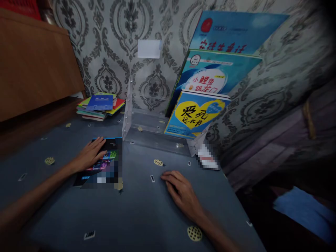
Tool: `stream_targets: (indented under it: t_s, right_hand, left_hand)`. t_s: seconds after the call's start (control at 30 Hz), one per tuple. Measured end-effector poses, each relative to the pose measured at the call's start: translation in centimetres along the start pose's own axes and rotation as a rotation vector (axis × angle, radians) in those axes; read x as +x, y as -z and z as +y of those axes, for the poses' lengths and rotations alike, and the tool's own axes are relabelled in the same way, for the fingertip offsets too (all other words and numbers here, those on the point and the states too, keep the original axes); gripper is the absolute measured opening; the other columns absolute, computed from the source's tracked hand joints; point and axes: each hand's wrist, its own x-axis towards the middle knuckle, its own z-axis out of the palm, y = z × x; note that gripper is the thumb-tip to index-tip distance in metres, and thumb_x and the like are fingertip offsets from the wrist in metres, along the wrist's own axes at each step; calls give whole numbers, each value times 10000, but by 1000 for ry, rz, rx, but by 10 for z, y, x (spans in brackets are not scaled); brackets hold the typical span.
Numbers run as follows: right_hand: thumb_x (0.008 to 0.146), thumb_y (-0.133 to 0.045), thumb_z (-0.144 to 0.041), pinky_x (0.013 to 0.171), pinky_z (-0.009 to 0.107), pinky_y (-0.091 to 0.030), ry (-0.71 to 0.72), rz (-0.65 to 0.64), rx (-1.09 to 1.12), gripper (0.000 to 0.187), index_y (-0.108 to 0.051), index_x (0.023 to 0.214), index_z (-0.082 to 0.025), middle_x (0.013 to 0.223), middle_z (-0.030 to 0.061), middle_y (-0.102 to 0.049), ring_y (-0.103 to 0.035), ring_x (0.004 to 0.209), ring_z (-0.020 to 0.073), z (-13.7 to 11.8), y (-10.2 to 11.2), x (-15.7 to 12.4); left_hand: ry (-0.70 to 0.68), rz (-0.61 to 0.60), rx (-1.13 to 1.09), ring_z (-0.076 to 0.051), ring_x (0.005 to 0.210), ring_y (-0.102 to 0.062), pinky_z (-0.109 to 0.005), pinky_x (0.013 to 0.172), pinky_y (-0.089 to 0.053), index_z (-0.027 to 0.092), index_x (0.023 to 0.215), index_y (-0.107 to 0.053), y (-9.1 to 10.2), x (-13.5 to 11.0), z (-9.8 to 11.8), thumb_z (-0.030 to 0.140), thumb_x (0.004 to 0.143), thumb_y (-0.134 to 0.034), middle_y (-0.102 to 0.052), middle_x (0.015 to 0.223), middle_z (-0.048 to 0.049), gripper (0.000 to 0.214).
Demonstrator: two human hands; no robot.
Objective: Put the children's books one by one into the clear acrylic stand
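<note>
My left hand [91, 154] lies with its fingers stretched flat on a dark book [111, 144] with colourful pictures on its cover. Part of that cover is blurred out. To the right, my right hand [182, 196] rests on the patterned blue-grey tablecloth [141, 210], its fingers loosely bent and nothing held. Beyond both hands stands a clear acrylic book rack [157, 142]. Leaning upright in its right side are a blue book with a yellow heart [194, 115], a teal book [210, 71] and a larger blue book [236, 31], one behind another.
A pile of thin books [99, 103] lies at the back left, near a brown wooden cabinet [39, 66]. A white card [149, 49] shows against the patterned wall [131, 21]. Right of the rack is a blurred-out white object [208, 157]. Blue cloth [304, 210] lies beyond the table's right edge.
</note>
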Motion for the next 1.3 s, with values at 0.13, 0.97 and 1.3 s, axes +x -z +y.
stream_targets:
  t_s: [0.13,0.97,1.3]
  right_hand:
    - [974,-472,-107,829,398,-597,37,-12,-30,300,-701,1125,-228,1014,85,-709,-669,937,223,-2,0,0]
    - [961,-544,-170,1004,427,-526,62,-8,-100,251,-665,1180,-160,1231,129,-706,-639,1164,237,-7,-5,-7]
    - [978,-493,-141,960,458,-534,-57,21,-269,266,-677,1169,-160,1252,153,-705,-652,1140,257,-1,8,-20]
  left_hand:
    - [-32,94,20,-307,1508,-315,-519,1195,-343,149,1523,-437,-11,-26,23,618,1009,-258,-366,1614,-132,719]
    - [-555,174,-228,-248,1457,-420,-478,1151,-409,150,1464,-462,-32,-14,211,303,1063,-284,-496,1537,-138,465]
    - [-520,152,-148,-286,1494,-349,-510,1160,-382,153,1464,-488,-31,-16,212,339,1057,-299,-491,1543,-130,486]
